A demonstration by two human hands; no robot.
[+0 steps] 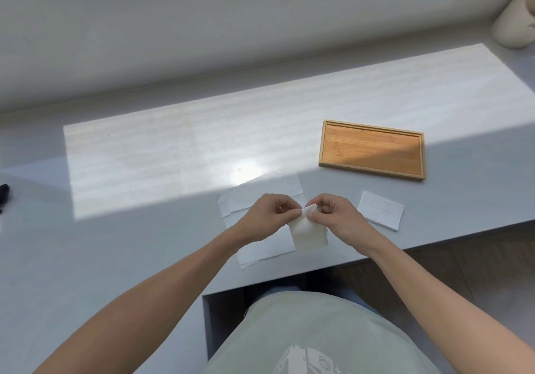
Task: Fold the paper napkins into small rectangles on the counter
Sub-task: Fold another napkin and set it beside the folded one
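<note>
A partly folded napkin [309, 233] is hanging just above the worktop [144, 156], over the near right corner of the stack [262, 197] of flat napkins. Both hands are pinching its top edge: the left hand [270, 214] is gripping it from the stack's side, thumb and forefinger clenched on the paper, and the right hand [335, 214] is gripping it from the other side, its fingers [314, 215] closed on the same edge. The two hands are almost touching. A folded rectangle [380, 210] is lying flat to the right of the stack, near the worktop's front edge. A wooden tray [372, 130] is sitting beyond that rectangle, farther from the person and well apart from the stack. Sunlight is falling across the worktop behind the stack.
</note>
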